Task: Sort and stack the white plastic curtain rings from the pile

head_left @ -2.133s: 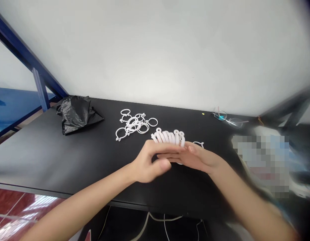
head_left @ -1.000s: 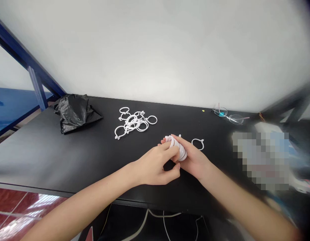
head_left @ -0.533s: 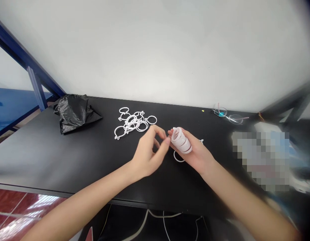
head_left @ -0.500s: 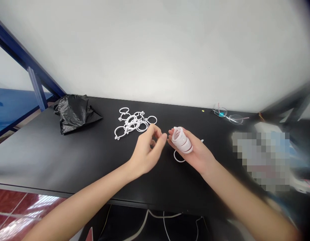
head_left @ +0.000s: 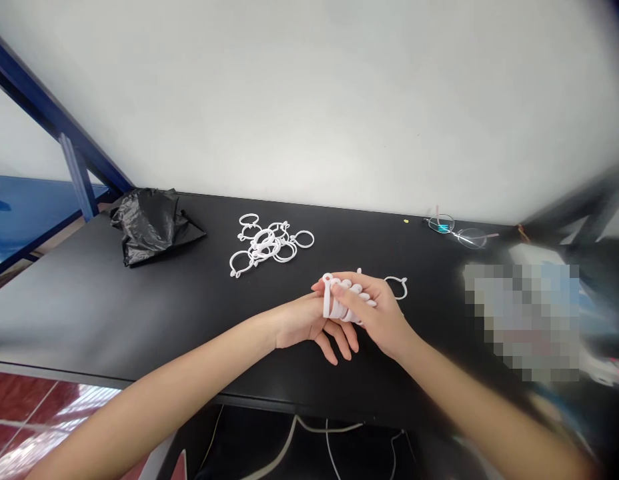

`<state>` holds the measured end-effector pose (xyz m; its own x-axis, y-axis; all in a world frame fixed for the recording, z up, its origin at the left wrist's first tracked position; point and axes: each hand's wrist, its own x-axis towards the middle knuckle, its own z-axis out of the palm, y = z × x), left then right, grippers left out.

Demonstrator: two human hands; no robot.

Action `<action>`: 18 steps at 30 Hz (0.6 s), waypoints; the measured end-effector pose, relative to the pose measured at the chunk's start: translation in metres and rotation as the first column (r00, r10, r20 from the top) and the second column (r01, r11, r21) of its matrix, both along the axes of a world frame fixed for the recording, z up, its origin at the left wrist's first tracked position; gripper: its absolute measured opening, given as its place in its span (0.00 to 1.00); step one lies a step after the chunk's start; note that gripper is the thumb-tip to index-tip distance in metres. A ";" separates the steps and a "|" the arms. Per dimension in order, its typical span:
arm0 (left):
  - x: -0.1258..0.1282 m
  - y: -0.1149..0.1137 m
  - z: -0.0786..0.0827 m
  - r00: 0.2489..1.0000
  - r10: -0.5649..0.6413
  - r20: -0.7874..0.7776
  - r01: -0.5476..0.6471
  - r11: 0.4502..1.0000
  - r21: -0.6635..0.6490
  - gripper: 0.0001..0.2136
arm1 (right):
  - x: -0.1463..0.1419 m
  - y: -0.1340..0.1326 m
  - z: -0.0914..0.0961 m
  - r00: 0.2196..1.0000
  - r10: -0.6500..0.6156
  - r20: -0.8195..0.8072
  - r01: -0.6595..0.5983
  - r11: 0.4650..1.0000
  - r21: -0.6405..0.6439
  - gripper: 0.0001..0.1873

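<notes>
My right hand (head_left: 377,313) is closed round a stack of white plastic rings (head_left: 339,300) near the middle of the black table (head_left: 139,313). My left hand (head_left: 312,327) lies palm up under that stack, its fingers stretched out and touching the rings from below. A single white ring (head_left: 395,287) lies on the table just right of my right hand. A loose pile of several white rings (head_left: 267,245) sits farther back and to the left.
A crumpled black plastic bag (head_left: 152,225) lies at the back left of the table. A pair of glasses (head_left: 457,230) rests near the wall at the back right. Blue metal bars (head_left: 54,127) stand at the left. Cables hang below the front edge.
My left hand has come back from beside the stack and turned palm up beneath it. My right hand has turned over and lowered the ring stack onto the left palm.
</notes>
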<state>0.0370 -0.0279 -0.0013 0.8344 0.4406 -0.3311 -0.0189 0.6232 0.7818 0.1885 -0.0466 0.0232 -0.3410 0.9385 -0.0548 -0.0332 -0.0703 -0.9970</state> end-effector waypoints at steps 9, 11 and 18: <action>-0.003 -0.001 0.003 0.999 0.046 -0.025 -0.047 0.999 -0.022 0.08 | 0.000 -0.002 0.000 0.994 0.011 0.109 -0.023 0.994 0.105 0.11; -0.002 -0.001 0.004 0.998 0.055 -0.036 -0.055 0.998 -0.023 0.08 | 0.000 -0.002 0.000 0.992 0.010 0.127 -0.023 0.995 0.098 0.12; -0.001 -0.001 -0.004 0.994 0.048 -0.094 -0.044 0.998 0.051 0.16 | -0.005 -0.008 -0.004 0.980 -0.001 0.199 -0.051 0.966 0.254 0.12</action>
<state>0.0362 -0.0288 -0.0050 0.7787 0.4953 -0.3852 0.0291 0.5847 0.8107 0.1836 -0.0545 0.0197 -0.3710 0.9210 0.1186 0.1632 0.1904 -0.9680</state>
